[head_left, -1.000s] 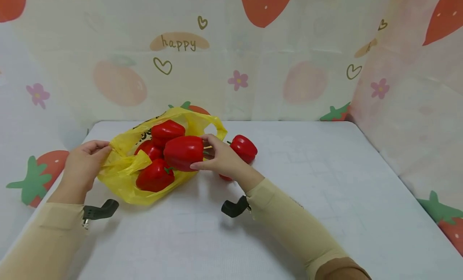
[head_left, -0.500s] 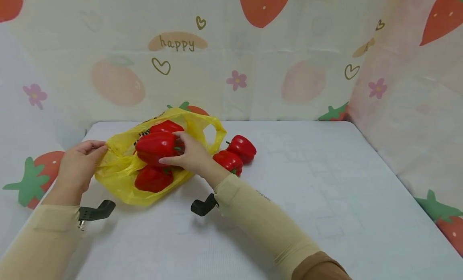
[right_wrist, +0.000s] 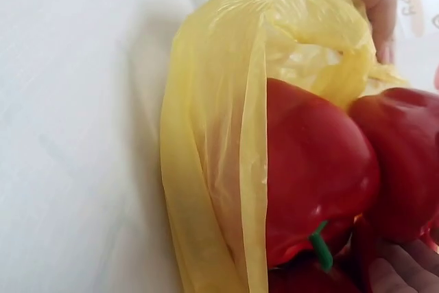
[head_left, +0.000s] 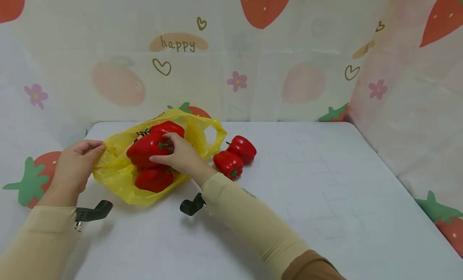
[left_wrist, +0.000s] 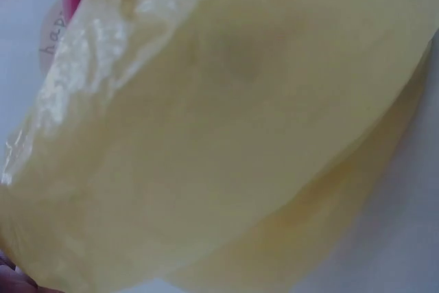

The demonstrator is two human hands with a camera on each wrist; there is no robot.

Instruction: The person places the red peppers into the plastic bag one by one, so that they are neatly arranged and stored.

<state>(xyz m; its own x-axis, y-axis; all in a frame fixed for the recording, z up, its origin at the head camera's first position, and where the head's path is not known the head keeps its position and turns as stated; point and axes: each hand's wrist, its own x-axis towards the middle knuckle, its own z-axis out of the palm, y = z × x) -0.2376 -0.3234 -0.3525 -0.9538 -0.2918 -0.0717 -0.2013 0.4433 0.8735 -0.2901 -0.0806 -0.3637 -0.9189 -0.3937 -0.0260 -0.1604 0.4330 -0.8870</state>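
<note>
A yellow plastic bag (head_left: 144, 197) lies open at the left of the table, with several red bell peppers in its mouth. My left hand (head_left: 76, 164) pinches the bag's left edge between thumb and fingers; the bag fills most of the left wrist view. Over the bag's opening, my right hand (head_left: 184, 156) grips a red pepper (head_left: 144, 150) by its stem end. One pepper (head_left: 154, 179) rests in front of it and another (head_left: 168, 128) behind. In the right wrist view, a pepper (right_wrist: 315, 162) lies against the bag's side (right_wrist: 212, 135), beside the gripped one (right_wrist: 405, 162).
Two more red peppers, one nearer (head_left: 228, 165) and one farther (head_left: 243, 149), lie touching on the white table (head_left: 307, 199) just right of the bag. A patterned cloth wall (head_left: 267, 87) stands along the table's back edge.
My right hand has carried the gripped pepper leftward and into the bag's opening. The two peppers on the table, partly hidden by that arm before, now show fully. My left hand keeps its pinch.
</note>
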